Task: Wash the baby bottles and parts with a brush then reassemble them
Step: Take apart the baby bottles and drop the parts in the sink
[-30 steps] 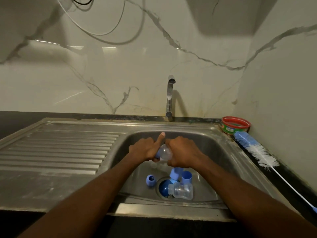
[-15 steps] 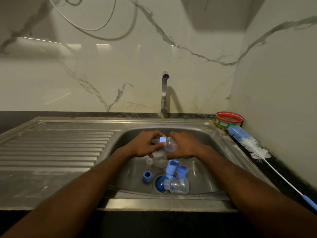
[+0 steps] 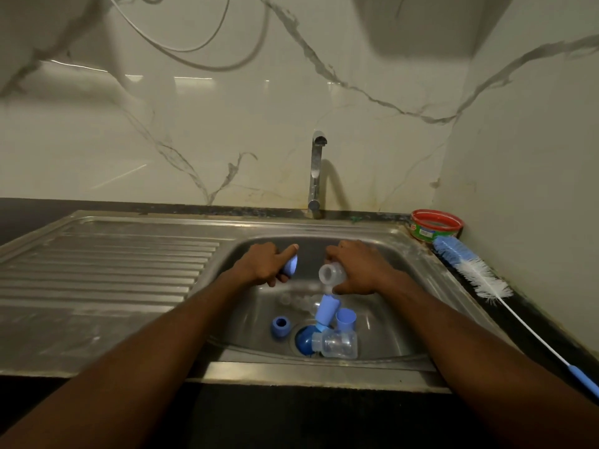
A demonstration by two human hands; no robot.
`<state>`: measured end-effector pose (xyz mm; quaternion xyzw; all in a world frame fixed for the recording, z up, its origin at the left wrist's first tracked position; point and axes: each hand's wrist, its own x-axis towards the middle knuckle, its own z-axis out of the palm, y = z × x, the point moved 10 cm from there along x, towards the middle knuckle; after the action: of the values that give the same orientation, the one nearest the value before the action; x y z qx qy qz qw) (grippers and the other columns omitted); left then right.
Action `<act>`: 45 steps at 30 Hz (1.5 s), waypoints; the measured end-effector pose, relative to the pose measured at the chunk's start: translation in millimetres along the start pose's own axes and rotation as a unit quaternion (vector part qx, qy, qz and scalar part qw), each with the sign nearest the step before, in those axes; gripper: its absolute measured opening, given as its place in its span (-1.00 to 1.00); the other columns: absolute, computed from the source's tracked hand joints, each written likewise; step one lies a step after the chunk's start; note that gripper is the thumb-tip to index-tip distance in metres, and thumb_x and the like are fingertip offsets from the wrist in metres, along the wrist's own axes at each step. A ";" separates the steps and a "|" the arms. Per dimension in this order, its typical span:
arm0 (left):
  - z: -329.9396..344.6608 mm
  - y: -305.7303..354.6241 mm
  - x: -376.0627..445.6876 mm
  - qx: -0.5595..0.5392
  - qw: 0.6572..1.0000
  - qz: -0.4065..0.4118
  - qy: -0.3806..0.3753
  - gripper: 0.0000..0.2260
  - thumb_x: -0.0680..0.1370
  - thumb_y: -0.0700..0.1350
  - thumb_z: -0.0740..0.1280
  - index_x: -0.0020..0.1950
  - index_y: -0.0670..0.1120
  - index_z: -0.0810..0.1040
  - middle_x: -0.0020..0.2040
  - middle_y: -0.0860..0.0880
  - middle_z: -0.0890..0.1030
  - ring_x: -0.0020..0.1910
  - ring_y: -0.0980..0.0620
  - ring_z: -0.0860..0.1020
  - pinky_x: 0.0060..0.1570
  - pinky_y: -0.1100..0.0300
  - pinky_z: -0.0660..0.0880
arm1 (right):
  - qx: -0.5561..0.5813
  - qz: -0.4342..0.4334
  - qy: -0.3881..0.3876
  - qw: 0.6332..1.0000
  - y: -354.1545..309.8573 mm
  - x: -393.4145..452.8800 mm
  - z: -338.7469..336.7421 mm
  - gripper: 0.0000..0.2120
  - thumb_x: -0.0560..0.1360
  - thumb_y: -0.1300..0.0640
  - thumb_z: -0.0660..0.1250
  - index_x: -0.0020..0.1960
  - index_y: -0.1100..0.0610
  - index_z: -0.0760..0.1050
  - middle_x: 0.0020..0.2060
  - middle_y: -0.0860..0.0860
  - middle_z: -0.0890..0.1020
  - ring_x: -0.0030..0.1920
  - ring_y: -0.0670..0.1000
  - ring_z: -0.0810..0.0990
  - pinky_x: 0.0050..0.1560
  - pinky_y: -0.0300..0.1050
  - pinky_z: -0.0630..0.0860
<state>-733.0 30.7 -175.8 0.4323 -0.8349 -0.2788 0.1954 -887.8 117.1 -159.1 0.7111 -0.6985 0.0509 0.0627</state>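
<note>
From the head camera we see both hands held over the steel sink [image 3: 382,241], apart from one another with a gap between them. The left hand [image 3: 264,265] is curled round a blue cap [image 3: 290,266], thumb stretched along its top; the cap's wide end faces right, toward the other hand. The right hand [image 3: 358,270] grips a clear bottle [image 3: 330,273] lying on its side — long axis roughly left to right, open mouth pointing left at the cap, its base hidden in the palm.

Below the right hand, on the basin floor, a blue tube-shaped part [image 3: 325,311] leans with its long axis tilted up and to the right. Just right of it stands a blue cup-shaped cap [image 3: 346,320], open end up. Nearer us, a second clear bottle [image 3: 337,344] lies on its side, its blue-ringed neck pointing left over the round blue drain plug [image 3: 304,341]. Below the left hand a blue ring [image 3: 280,327] sits apart from the rest. Some clear pieces lie between the hands and the tube, possibly teats — the view is too faint to tell.

Right of the right hand, on the dark counter, the bottle brush [image 3: 476,277] lies with its blue-and-white bristles toward a red-rimmed tub [image 3: 436,225] and its handle running toward us. Beyond both hands stands the tap [image 3: 316,176].
</note>
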 end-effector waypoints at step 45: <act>-3.4 38.1 -11.7 -0.187 0.974 0.122 0.032 -0.75 0.62 -0.07 0.39 0.25 -0.15 0.65 0.00 -0.06 0.73 -0.02 0.07 0.71 0.05 0.12 0.66 | 0.558 0.060 0.110 0.820 -3.5 -4.1 -9.6 -0.64 0.37 0.23 0.61 0.11 0.07 0.60 -0.05 -0.02 0.73 -0.05 -0.06 0.72 -0.04 -0.19 0.63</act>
<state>-748.0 57.4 -149.9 0.2920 -0.8076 -0.3901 0.3322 -884.2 122.8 -150.3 0.5708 -0.5803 0.5133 -0.2720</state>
